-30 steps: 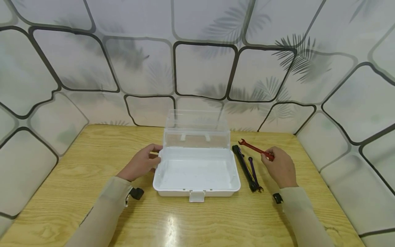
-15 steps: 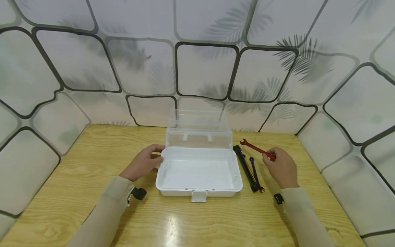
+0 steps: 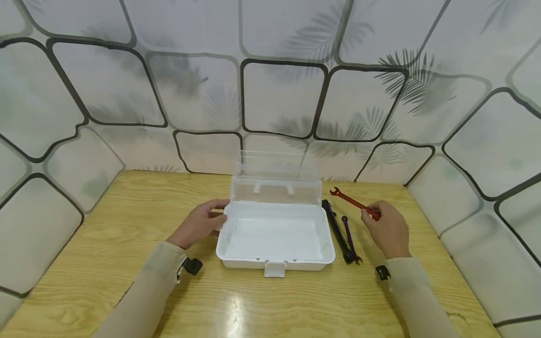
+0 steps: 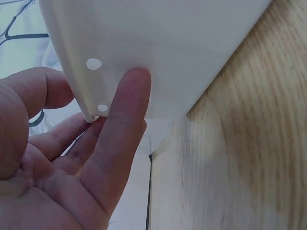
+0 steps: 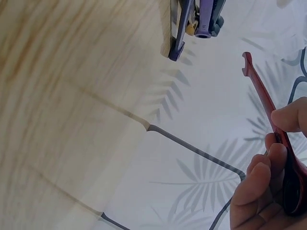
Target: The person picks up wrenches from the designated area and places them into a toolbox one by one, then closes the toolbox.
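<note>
A white plastic toolbox (image 3: 274, 237) stands on the table with its clear lid (image 3: 276, 178) raised. My left hand (image 3: 203, 223) holds its left side near the back; in the left wrist view the thumb (image 4: 45, 88) lies over the rim and a straight finger (image 4: 127, 120) presses the outer wall. My right hand (image 3: 386, 227) grips one end of a red open-end wrench (image 3: 352, 202) between thumb and fingers, above the table. Between the box and that hand lie a long black tool (image 3: 338, 232), a purple wrench (image 3: 348, 232) and a thin yellow piece.
The light wooden table (image 3: 139, 225) ends at a patterned wall (image 3: 203, 98) behind the box, and walls also stand at both sides. A clear front latch (image 3: 274, 269) hangs down on the box. The lid leans back close to the wall.
The toolbox has shifted slightly to the right together with my left hand. My right hand still holds the red wrench in nearly the same place. The view has swung a little too.
</note>
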A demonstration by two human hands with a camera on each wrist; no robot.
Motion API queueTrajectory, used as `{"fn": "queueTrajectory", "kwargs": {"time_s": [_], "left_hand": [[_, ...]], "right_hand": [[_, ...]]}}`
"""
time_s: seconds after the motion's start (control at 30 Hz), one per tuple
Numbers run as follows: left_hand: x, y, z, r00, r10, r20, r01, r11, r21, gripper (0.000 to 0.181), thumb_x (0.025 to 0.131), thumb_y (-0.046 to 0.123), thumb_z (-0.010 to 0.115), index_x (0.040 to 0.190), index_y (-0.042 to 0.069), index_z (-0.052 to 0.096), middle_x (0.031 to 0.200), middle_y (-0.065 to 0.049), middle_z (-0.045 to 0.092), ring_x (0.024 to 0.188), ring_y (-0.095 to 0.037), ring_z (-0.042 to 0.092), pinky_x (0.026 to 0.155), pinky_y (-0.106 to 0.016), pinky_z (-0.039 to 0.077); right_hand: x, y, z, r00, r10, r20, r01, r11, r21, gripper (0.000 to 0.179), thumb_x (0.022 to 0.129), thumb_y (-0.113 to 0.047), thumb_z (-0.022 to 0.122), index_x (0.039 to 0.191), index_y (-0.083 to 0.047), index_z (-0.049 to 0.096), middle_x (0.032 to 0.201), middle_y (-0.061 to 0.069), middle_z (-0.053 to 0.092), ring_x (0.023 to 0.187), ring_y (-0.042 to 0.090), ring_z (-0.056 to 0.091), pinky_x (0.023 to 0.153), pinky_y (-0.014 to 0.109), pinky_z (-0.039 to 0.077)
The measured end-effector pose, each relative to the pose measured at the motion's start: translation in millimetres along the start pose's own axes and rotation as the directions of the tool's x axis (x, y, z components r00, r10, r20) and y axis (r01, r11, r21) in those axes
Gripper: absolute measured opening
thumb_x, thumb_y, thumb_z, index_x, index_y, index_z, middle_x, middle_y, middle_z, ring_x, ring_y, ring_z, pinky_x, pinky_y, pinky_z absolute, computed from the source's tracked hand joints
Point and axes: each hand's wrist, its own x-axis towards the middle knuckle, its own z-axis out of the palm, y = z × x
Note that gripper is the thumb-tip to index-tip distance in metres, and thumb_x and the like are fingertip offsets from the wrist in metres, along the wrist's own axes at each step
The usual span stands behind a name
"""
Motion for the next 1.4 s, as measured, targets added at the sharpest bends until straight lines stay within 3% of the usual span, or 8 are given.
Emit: {"fn": "queueTrajectory", "kwargs": {"time_s": [0.4, 0.77, 1.1, 1.4], "left_hand": [[-0.9, -2.7, 0.7, 1.000, 0.006, 0.002, -0.006, 1.000, -0.012, 0.056, 0.105, 0.013, 0.056, 0.158, 0.006, 0.040, 0.158, -0.022, 0.042, 0.133, -0.041, 0.056, 0.082, -0.044, 0.061], [-1.2, -3.0, 0.2, 1.000, -0.005, -0.017, 0.005, 1.000, -0.002, 0.053, 0.105, 0.014, 0.056, 0.156, 0.009, 0.043, 0.153, -0.021, 0.047, 0.134, -0.041, 0.055, 0.082, -0.045, 0.061], [0.6, -3.2, 1.4, 1.000, 0.003, -0.025, -0.003, 1.000, -0.019, 0.051, 0.105, 0.013, 0.057, 0.154, 0.006, 0.044, 0.150, -0.022, 0.048, 0.133, -0.042, 0.055, 0.080, -0.046, 0.061], [2.3, -1.6, 3.6, 0.999, 0.003, -0.043, -0.002, 1.000, 0.009, 0.051, 0.104, 0.013, 0.057, 0.153, 0.005, 0.044, 0.150, -0.022, 0.049, 0.132, -0.041, 0.056, 0.079, -0.045, 0.062]], "right_hand": [[0.0, -2, -3, 0.998, -0.033, -0.048, 0.033, 0.999, -0.005, 0.019, 0.095, -0.019, 0.071, 0.100, -0.001, 0.072, 0.084, 0.015, 0.071, 0.065, 0.024, 0.061, 0.056, 0.038, 0.046], [3.6, 2, -5, 0.987, -0.102, -0.127, 0.105, 0.994, 0.019, 0.016, 0.094, -0.015, 0.072, 0.099, -0.001, 0.072, 0.088, 0.017, 0.072, 0.072, 0.031, 0.067, 0.063, 0.051, 0.053], [4.2, 4, -10, 0.977, -0.106, -0.184, 0.114, 0.993, 0.037, 0.014, 0.092, -0.014, 0.073, 0.097, -0.001, 0.073, 0.086, 0.014, 0.071, 0.073, 0.029, 0.065, 0.064, 0.043, 0.050], [6.4, -7, -13, 0.966, -0.152, -0.209, 0.174, 0.980, 0.092, 0.012, 0.090, -0.013, 0.075, 0.097, -0.003, 0.075, 0.087, 0.010, 0.071, 0.073, 0.021, 0.061, 0.063, 0.018, 0.041]]}}
